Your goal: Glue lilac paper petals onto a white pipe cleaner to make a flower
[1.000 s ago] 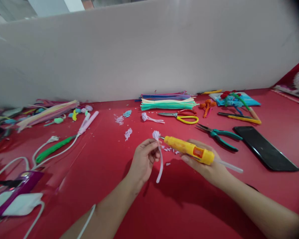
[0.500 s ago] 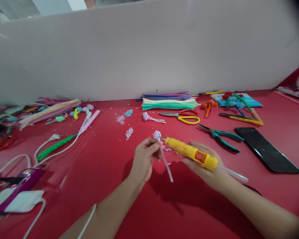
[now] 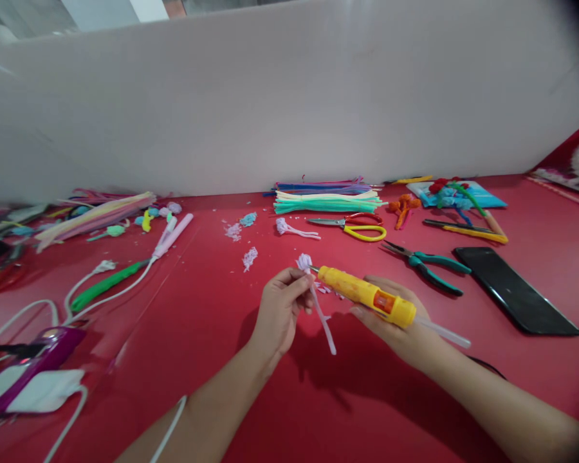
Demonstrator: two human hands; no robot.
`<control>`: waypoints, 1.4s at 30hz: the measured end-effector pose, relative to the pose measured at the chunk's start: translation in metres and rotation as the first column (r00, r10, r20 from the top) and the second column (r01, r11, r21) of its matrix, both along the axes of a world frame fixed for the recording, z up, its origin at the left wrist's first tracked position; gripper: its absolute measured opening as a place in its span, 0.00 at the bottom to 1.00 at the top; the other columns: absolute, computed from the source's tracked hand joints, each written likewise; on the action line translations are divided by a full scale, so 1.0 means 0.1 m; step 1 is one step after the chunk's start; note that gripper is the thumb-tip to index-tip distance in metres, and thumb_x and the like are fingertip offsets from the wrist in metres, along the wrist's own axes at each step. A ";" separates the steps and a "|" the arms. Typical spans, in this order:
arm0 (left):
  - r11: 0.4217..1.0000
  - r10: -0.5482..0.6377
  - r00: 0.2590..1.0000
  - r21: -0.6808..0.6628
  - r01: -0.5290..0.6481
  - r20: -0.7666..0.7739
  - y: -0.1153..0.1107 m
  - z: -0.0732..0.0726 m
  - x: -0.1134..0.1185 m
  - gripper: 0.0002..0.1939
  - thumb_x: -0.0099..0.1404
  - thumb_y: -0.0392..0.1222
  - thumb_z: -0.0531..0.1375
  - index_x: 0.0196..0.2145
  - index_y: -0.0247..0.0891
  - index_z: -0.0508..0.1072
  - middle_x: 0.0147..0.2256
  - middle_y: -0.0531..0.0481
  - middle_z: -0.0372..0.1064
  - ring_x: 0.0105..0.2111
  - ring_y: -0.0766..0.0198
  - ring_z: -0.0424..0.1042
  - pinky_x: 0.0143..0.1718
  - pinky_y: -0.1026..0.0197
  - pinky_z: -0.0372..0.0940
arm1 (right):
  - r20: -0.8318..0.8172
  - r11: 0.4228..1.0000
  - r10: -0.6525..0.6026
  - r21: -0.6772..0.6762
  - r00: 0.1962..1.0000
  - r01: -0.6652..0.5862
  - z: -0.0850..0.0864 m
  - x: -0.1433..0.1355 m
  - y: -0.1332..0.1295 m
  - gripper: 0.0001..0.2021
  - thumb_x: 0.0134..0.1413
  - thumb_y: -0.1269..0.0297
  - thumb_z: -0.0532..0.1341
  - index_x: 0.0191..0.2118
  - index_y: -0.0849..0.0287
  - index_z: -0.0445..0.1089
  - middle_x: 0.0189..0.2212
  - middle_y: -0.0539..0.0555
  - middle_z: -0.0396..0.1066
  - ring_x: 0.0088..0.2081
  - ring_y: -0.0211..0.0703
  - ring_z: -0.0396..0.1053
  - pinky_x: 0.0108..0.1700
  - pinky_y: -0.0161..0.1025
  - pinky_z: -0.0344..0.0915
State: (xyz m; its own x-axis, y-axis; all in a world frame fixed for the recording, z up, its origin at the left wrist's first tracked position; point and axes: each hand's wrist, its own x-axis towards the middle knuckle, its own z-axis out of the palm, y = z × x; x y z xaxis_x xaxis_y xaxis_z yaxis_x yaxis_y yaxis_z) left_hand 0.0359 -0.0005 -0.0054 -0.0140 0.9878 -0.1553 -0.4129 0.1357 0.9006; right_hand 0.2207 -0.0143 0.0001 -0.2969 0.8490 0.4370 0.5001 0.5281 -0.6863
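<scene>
My left hand (image 3: pixel 282 307) pinches a pale lilac pipe-cleaner flower (image 3: pixel 324 325) just under its bunched head, and the stem hangs down toward me. My right hand (image 3: pixel 398 315) is wrapped round a yellow hot glue gun (image 3: pixel 367 292) with a clear glue stick (image 3: pixel 444 332) poking out of its back end. The gun's metal nozzle points left and meets the flower, close to my left fingertips. Whether glue is coming out is too small to tell. Lilac clippings (image 3: pixel 322 289) lie on the table behind the nozzle.
On the red table (image 3: pixel 183 360), a second lilac flower (image 3: pixel 296 229), scissors (image 3: pixel 361 228), pipe cleaners (image 3: pixel 328 202), pliers (image 3: pixel 429 265) and a phone (image 3: pixel 514 289) lie beyond my hands. At left are a pink corded tool (image 3: pixel 174 236) and a purple power strip (image 3: pixel 43 360). A white panel (image 3: pixel 289 103) stands behind.
My right hand and the glue gun have shifted very slightly left, the nozzle staying at the flower. My left hand keeps its pinch in the same place.
</scene>
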 end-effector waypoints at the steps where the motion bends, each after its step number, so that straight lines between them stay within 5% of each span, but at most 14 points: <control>1: 1.000 0.000 1.000 0.000 0.000 0.002 0.00 0.00 0.00 0.06 0.54 0.36 0.61 0.24 0.35 0.67 0.16 0.58 0.62 0.15 0.75 0.60 0.14 0.73 0.53 | 0.001 1.000 0.001 -0.002 1.000 -0.001 0.00 0.00 0.00 0.10 0.54 0.58 0.57 0.28 0.58 0.68 0.25 0.51 0.68 0.26 0.39 0.66 0.29 0.34 0.63; 42: 1.000 0.005 1.000 -0.031 -0.004 0.019 -0.01 0.02 0.00 0.07 0.52 0.38 0.63 0.23 0.35 0.67 0.16 0.57 0.62 0.14 0.75 0.59 0.15 0.73 0.52 | -0.072 0.988 -0.031 -0.153 0.997 0.019 -0.03 -0.02 -0.02 0.11 0.52 0.56 0.59 0.30 0.59 0.68 0.24 0.53 0.70 0.26 0.41 0.68 0.28 0.36 0.65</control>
State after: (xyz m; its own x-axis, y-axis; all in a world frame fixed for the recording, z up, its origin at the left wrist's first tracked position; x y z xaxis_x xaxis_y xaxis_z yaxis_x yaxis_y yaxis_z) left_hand 0.0356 -0.0012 -0.0031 -0.0150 0.9825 -0.1858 -0.4309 0.1614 0.8879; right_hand 0.2185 -0.0165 -0.0027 -0.2463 0.9141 0.3220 0.4565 0.4025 -0.7935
